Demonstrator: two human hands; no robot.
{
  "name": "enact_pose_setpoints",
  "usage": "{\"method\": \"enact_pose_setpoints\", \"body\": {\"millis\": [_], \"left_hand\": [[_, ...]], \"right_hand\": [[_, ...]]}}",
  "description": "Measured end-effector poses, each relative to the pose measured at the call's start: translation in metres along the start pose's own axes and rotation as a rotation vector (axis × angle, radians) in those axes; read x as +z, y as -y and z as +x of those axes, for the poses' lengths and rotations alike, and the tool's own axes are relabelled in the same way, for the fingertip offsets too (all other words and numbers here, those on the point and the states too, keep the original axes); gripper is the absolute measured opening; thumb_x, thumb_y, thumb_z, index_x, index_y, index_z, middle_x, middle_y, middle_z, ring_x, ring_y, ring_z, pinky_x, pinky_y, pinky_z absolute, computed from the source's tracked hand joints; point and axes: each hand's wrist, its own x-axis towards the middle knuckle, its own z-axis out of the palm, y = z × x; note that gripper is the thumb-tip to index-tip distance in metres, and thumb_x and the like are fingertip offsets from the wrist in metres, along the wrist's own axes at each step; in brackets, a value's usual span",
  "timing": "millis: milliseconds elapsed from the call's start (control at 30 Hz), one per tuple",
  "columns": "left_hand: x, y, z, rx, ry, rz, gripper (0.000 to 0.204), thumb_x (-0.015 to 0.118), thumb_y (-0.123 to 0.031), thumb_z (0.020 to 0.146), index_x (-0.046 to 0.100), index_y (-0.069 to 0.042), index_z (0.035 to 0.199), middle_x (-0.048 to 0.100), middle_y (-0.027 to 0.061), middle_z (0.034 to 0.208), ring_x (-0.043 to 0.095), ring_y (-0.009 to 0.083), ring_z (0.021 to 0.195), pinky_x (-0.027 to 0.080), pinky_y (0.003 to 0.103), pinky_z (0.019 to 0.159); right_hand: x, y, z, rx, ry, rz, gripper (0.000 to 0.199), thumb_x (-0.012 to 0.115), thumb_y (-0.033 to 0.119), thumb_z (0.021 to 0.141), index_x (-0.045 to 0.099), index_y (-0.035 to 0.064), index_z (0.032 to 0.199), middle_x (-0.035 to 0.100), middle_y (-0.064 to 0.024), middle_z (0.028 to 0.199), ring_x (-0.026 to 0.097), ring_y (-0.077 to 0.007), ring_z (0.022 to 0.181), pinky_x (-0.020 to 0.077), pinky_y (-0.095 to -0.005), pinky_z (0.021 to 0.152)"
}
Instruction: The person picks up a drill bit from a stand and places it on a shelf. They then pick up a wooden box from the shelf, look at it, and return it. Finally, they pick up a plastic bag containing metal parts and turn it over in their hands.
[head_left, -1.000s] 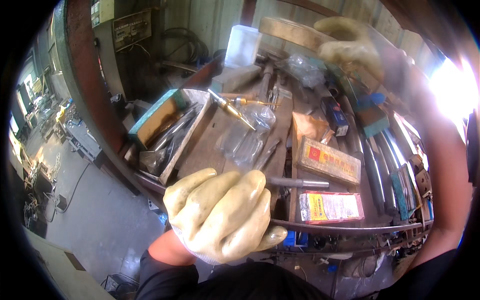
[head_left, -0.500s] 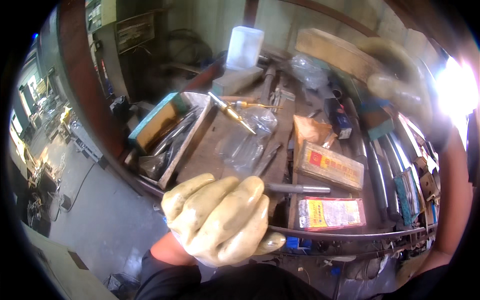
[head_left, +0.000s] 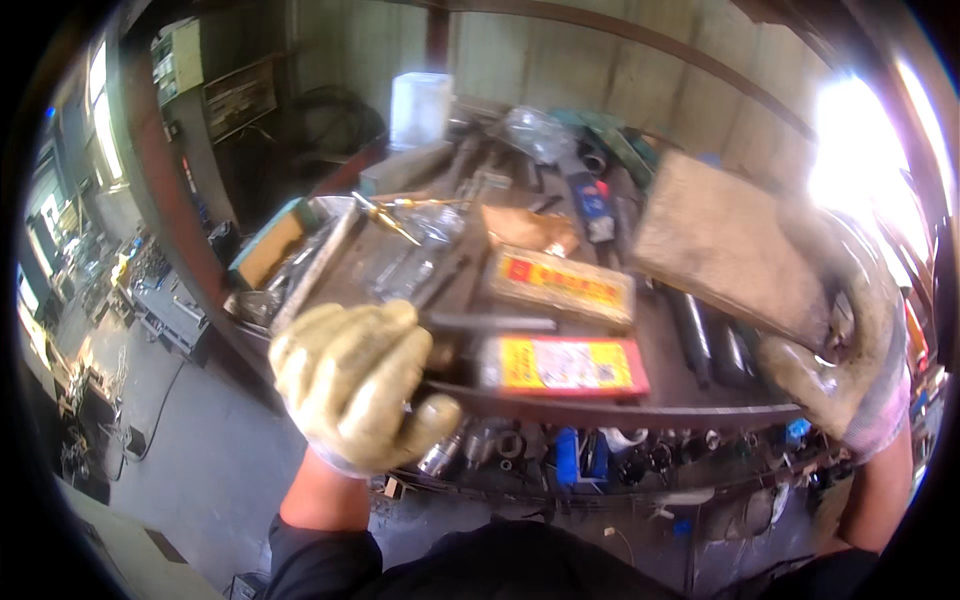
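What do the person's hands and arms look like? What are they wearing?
The left hand and right hand both wear shiny, smooth-coated, cream-yellow work gloves with pale cuffs. Black cloth sleeves stop short of the gloves, leaving the forearms bare in between.

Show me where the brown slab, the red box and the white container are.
Brown slab (head_left: 722, 250): head view, on its broad flat face.
Red box (head_left: 565, 366): head view, on its labelled top.
White container (head_left: 420, 112): head view, on its side.
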Motion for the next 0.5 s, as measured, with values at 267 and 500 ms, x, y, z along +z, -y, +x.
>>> {"method": "enact_pose_setpoints", "body": {"millis": [267,500], "left_hand": [[-0.017,-0.019,0.015,-0.208,-0.189,-0.311,0.047,0.069,-0.013,0.086,0.065,0.003,0.131,0.071,0.0196,0.118,0.070,0.0278,0.096,0.055,0.040,0.093],[-0.037,-0.086,0.090,-0.754,0.054,-0.931,0.045,0.063,-0.012,0.100,0.057,0.007,0.140,0.070,0.0114,0.100,0.069,0.0139,0.078,0.056,0.027,0.069]], "right_hand": [[0.016,0.008,-0.014,-0.297,-0.236,0.067,0.084,0.082,0.004,0.070,0.054,0.0007,0.149,0.062,-0.0192,0.145,0.061,-0.0355,0.134,0.0485,-0.0450,0.115],[0.022,0.031,-0.001,-0.427,-0.422,0.179,0.088,0.087,0.007,0.071,0.051,0.0019,0.151,0.058,-0.0184,0.149,0.057,-0.0332,0.138,0.0471,-0.0434,0.116]]}}
